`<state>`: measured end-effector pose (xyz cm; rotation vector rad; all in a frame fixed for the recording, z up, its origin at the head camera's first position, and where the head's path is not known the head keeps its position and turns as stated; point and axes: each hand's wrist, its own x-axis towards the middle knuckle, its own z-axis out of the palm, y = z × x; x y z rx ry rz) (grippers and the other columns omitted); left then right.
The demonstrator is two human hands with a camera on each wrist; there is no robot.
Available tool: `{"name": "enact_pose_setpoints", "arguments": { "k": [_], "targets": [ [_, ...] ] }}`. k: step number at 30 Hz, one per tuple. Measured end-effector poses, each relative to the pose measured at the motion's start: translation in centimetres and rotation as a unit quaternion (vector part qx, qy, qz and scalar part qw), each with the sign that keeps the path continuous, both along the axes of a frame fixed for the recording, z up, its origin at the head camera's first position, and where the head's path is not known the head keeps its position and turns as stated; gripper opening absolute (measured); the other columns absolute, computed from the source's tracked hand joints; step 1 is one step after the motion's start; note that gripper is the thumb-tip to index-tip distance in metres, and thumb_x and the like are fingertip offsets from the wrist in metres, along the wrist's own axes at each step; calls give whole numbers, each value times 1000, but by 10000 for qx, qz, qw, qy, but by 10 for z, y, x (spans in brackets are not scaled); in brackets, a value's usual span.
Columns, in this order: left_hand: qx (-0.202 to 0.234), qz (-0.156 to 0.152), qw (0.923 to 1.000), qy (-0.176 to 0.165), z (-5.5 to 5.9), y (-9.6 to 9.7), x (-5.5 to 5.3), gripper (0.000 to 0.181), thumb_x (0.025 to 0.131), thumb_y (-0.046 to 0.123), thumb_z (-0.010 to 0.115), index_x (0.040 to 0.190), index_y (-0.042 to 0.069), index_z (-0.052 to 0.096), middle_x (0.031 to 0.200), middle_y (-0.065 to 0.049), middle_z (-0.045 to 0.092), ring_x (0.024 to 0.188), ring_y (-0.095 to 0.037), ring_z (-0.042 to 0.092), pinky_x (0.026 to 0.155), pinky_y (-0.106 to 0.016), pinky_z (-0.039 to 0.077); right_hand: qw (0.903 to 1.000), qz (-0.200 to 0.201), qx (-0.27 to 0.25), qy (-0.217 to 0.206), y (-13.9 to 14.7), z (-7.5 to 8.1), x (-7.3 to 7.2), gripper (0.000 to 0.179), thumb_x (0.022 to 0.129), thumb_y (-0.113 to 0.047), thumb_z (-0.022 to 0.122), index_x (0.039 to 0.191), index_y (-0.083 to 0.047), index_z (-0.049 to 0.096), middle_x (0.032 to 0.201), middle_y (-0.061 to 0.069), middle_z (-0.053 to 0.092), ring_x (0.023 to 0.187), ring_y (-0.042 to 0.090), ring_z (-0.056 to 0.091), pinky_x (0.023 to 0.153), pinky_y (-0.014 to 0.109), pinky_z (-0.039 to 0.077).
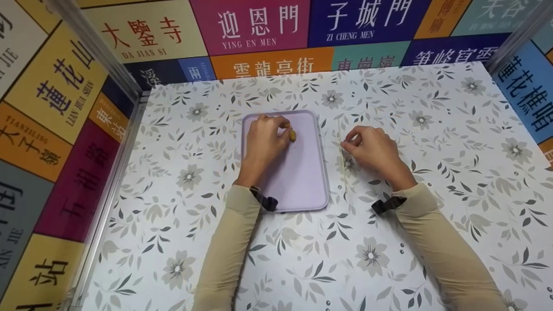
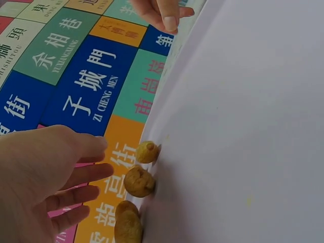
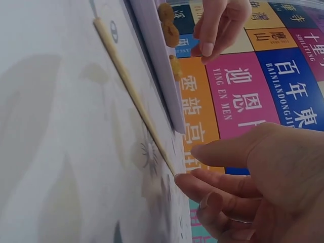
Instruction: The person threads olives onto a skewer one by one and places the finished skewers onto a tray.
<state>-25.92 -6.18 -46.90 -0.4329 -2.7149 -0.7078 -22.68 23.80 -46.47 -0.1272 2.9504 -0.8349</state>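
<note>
Several small golden-brown balls (image 2: 139,181), wrinkled like fried food, sit in a row in a pale purple tray (image 1: 302,190). Over the tray's far part is my left hand (image 1: 265,136), close beside a ball (image 1: 293,136). The left wrist view shows that hand (image 2: 45,177) with its fingers loosely bent and a gap to the balls. To the right of the tray, a thin wooden skewer (image 3: 126,83) lies on the table. My right hand (image 1: 371,147) is at its far end; one fingertip touches the stick, while the thumb stands apart from it.
White tabletop paper (image 1: 185,224) printed with grey flowers and leaves spreads under everything. Panels (image 1: 259,26) with coloured blocks of Chinese lettering rise at the back and both sides. The tray's raised rim (image 1: 325,172) runs between the two hands.
</note>
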Motion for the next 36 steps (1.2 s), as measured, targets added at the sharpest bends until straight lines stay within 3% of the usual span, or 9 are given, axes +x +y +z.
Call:
{"name": "enact_pose_setpoints", "arguments": {
  "k": [10,19,23,30,36],
  "targets": [
    [-127,-138,9998,-34,-7,10,2,20,97,24,79,114,14,83,110,-2,84,109,-33,71,96,-51,53,10000,41,80,-12,-3,-9,3,30,91,-44,85,100,-16,78,93,4,81,86,26,71,72,46,48],
    [-559,-146,9975,-415,-12,11,3,28,97,30,83,122,20,82,121,3,81,117,-29,67,100,-51,51,9998,62,108,-175,-4,-7,2,20,96,-33,80,103,-15,80,97,6,83,83,25,73,71,45,50],
    [-513,-172,9979,-343,-13,11,3,23,99,25,81,120,18,83,119,3,82,115,-30,68,99,-51,52,9998,-49,146,-146,-4,-6,2,17,97,-31,77,103,-15,81,98,7,82,84,27,72,71,45,50],
    [-369,-281,9983,-352,-14,12,2,19,100,15,78,118,19,84,116,3,82,114,-30,69,99,-51,52,9997,-155,211,-32,-4,-7,3,27,95,-42,81,97,-15,79,96,6,81,84,28,70,69,43,48],
    [-273,-343,9980,-464,-14,11,2,23,96,16,84,119,19,84,116,2,82,114,-31,69,101,-50,52,9994,-190,226,-157,-2,-6,3,19,94,-34,80,96,-15,80,95,5,82,78,25,69,65,41,47]
  ]
}}
